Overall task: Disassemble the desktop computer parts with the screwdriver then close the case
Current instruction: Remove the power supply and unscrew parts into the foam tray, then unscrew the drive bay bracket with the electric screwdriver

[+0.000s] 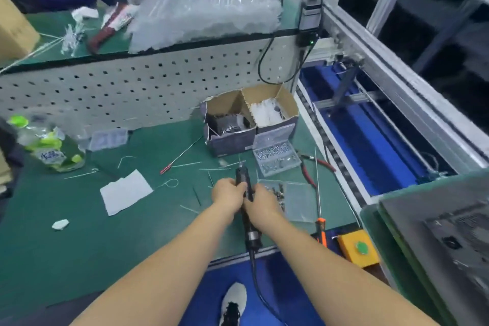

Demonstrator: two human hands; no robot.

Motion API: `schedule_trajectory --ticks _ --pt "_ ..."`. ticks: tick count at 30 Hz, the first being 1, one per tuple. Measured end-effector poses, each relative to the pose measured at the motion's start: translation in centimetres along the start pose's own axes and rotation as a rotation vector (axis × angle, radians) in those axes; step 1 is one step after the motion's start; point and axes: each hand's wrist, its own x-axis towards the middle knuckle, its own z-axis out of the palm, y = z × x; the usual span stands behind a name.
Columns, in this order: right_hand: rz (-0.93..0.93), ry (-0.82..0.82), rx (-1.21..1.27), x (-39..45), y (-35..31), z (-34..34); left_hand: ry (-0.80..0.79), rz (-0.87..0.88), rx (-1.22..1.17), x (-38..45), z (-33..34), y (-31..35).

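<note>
Left hand point(227, 191) and right hand point(260, 200) both grip the black corded electric screwdriver point(244, 188) (its tip blurred); grey computer case point(439, 230) is cut off.

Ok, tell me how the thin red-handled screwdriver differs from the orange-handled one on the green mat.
The thin red-handled screwdriver lies diagonally in front of the torn cardboard boxes; the orange-handled screwdriver lies nearly straight, by the mat's right edge. The red handle is slim and short, the orange one thicker. Both have long thin shafts and lie untouched.
</note>
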Motion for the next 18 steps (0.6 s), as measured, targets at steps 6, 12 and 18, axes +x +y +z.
schedule_trajectory --ticks 6,12,18 --pt "0.076 -0.050 -0.141 6.2 -0.9 4.3 -0.062 -0.081 0.171 6.9 1.1 -0.4" --pt "0.092 -0.053 -0.077 7.1 -2.8 -1.7 0.006 0.086 0.304 6.0 1.3 4.8" --pt "0.037 0.308 -0.076 0.9 0.8 -21.1 -0.218 0.643 0.191 -3.6 10.2 19.1"
